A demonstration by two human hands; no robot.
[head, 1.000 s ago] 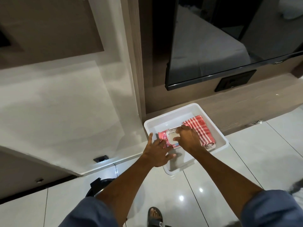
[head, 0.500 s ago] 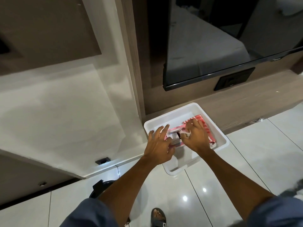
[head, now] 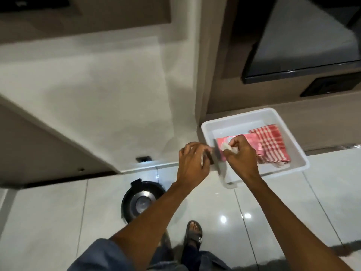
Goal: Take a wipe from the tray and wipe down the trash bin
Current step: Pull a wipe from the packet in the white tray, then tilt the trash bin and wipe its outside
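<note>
A white tray (head: 273,116) stands on the floor by the wall. In it lie a pink wipe pack (head: 248,138) and a red checked cloth (head: 271,145). My right hand (head: 242,157) is over the tray's left half and pinches a white wipe (head: 227,147) just above the pack. My left hand (head: 192,165) hovers just left of the tray, fingers curled on a blurred white piece that looks like the same wipe's other end. The black round trash bin (head: 140,200) stands on the floor below my left forearm, lid closed.
A white cabinet panel (head: 88,94) slopes over the floor at left. A dark screen (head: 302,45) hangs on the wooden wall above the tray. My sandalled foot (head: 193,235) rests on glossy tiles near the bin.
My left hand has come off the pack and moved left past the tray's edge. My right hand has lifted a white wipe out of the pack. The view has shifted left, showing the bin.
</note>
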